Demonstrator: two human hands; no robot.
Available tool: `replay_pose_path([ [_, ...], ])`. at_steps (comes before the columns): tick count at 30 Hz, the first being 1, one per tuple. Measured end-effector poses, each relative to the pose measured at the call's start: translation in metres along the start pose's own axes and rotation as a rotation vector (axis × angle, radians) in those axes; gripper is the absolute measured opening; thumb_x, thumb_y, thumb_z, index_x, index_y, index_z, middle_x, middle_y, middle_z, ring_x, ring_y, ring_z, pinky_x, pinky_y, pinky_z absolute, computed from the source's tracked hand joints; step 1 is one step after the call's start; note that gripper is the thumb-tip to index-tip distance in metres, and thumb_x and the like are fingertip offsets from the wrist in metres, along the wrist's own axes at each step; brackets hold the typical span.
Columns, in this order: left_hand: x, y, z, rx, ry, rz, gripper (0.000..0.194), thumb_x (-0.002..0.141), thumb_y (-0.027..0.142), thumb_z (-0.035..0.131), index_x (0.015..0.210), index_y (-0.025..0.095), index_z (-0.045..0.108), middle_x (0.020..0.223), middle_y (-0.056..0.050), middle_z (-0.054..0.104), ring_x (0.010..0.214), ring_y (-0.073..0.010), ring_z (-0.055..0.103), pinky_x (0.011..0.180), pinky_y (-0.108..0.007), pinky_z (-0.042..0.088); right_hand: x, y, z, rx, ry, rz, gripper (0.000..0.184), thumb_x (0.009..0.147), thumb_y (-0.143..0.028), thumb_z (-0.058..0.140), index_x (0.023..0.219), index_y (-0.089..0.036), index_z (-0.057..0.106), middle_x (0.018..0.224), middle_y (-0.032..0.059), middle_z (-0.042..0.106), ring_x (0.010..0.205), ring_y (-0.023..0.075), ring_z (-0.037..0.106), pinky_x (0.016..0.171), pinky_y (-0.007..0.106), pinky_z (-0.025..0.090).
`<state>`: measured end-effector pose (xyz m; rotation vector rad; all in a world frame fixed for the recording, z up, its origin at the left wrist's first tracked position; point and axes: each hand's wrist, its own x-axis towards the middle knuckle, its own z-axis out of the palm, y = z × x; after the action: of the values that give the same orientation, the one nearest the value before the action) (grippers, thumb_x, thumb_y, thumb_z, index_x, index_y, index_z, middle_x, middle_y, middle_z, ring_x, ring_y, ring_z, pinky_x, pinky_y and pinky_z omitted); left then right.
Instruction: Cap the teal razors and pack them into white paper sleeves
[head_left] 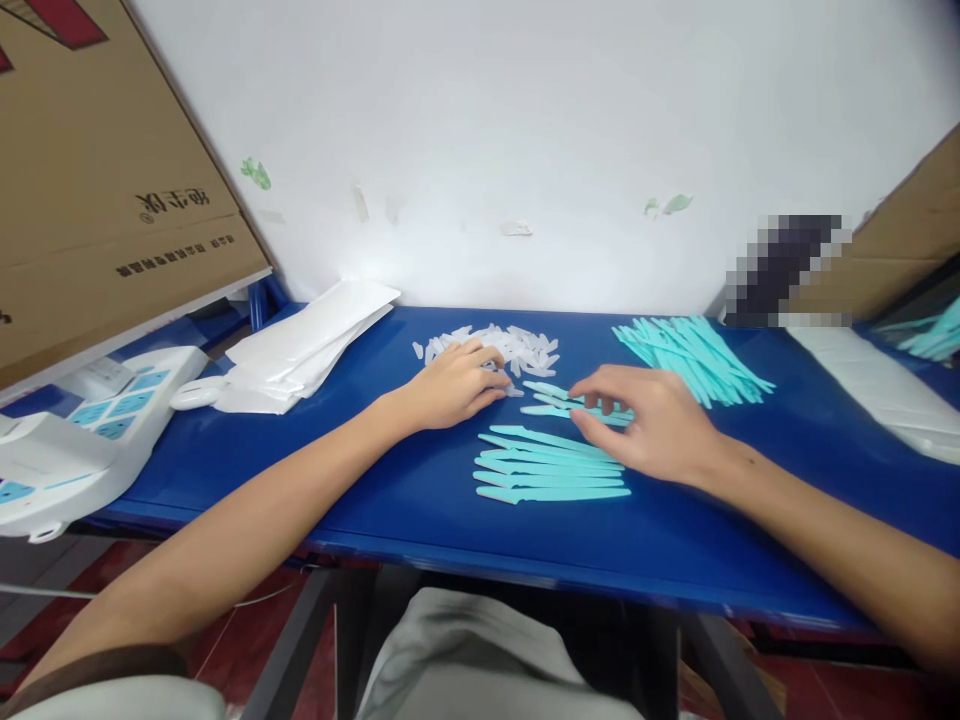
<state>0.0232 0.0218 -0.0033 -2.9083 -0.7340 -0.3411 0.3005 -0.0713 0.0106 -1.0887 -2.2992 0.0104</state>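
My left hand [461, 385] rests at the near edge of a heap of small translucent plastic caps [529, 350]. Its fingers are bent and close together; whatever is between the tips is too small to make out. Over a few turquoise eyebrow razors [551, 411] is my right hand [649, 420], with thumb and forefinger apart and the handles partly hidden under it. Nearer to me, several more turquoise eyebrow razors [555, 494] lie side by side in a row, their notched ends to the left.
A larger pile of turquoise razors [694, 360] lies at the back right of the blue table [420, 510]. White plastic bags [307, 345] and a white device with blue panels [112, 420] are at left. Cardboard boxes [112, 180] flank the table, against a white wall [450, 150].
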Motion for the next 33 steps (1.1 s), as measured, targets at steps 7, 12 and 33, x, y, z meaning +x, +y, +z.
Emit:
replay_pose_path([
  [7,-0.006,-0.001,-0.005,-0.118,0.015,0.096,0.027,0.108,0.031,0.054,0.113,0.017,0.077,0.116,-0.011,0.077,0.109,-0.0258,0.066,0.096,-0.039,0.045,0.003,0.001,0.005,0.119,-0.179,-0.219,0.017,0.097,-0.023,0.059,0.097,-0.022,0.076,0.102,0.0075,0.082,0.096,0.0252,0.076,0.101,0.047,0.057],
  [12,-0.006,-0.003,-0.005,-0.189,0.050,0.127,0.024,0.106,0.027,0.057,0.113,0.018,0.078,0.110,-0.011,0.077,0.104,-0.0248,0.069,0.091,-0.038,0.048,-0.001,-0.004,0.009,0.178,-0.286,-0.190,0.022,0.100,-0.026,0.059,0.110,-0.021,0.078,0.108,0.0080,0.082,0.097,0.0241,0.078,0.093,0.039,0.062],
  [33,-0.011,-0.011,-0.010,-0.276,0.142,0.154,0.024,0.092,0.017,0.063,0.110,0.018,0.079,0.112,-0.012,0.077,0.104,-0.0268,0.071,0.097,-0.044,0.055,-0.001,-0.001,0.014,0.156,-0.263,-0.257,0.028,0.101,-0.017,0.055,0.115,-0.019,0.079,0.109,0.0103,0.081,0.098,0.0240,0.078,0.087,0.037,0.064],
])
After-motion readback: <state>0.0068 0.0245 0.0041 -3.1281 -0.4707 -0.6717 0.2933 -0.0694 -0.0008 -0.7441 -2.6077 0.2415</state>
